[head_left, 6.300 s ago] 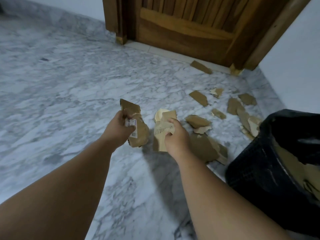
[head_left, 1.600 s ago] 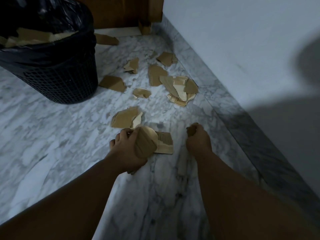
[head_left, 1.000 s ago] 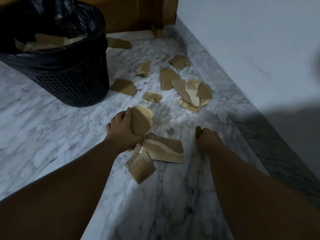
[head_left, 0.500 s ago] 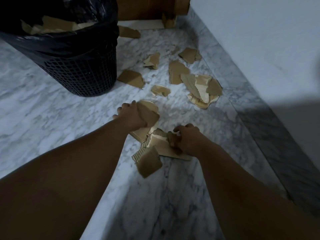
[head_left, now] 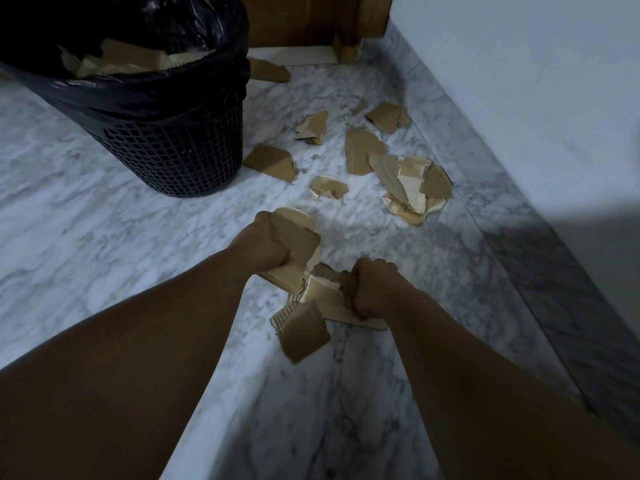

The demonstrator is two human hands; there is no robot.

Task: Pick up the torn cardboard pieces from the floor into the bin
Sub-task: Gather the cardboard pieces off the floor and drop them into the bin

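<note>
My left grip (head_left: 268, 244) clenches a folded cardboard piece (head_left: 298, 237); my right grip (head_left: 374, 289) pinches a flat piece (head_left: 323, 295) at centre frame. Light, stiff, crushable: take edges.

No text, label, brand, number or sign can be read. The cardboard pieces (head_left: 270, 162) show only plain brown faces, and the bin (head_left: 173, 150) bears no legible mark.
</note>
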